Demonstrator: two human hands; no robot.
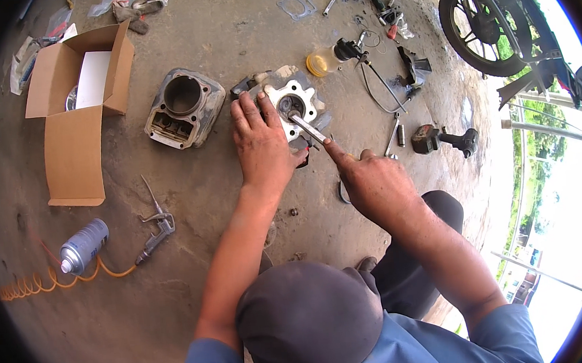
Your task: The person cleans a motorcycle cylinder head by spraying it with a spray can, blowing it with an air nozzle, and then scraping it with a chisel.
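My left hand grips a metal engine cylinder head, its fingers over the pale gasket face and its thumb at the lower side. My right hand is closed on a long steel tool, whose tip is inside the head's round, darkened chamber; a bit of yellowish handle shows among the fingers. Left of the head stands a separate cylinder block with an open bore. A yellow-based container lies just beyond the head on the stained floor.
An open cardboard box, a spray can and an air gun on a coiled hose lie left. Right are wrenches, a power tool, a cable and a motorbike wheel. A dark cap fills the lower middle.
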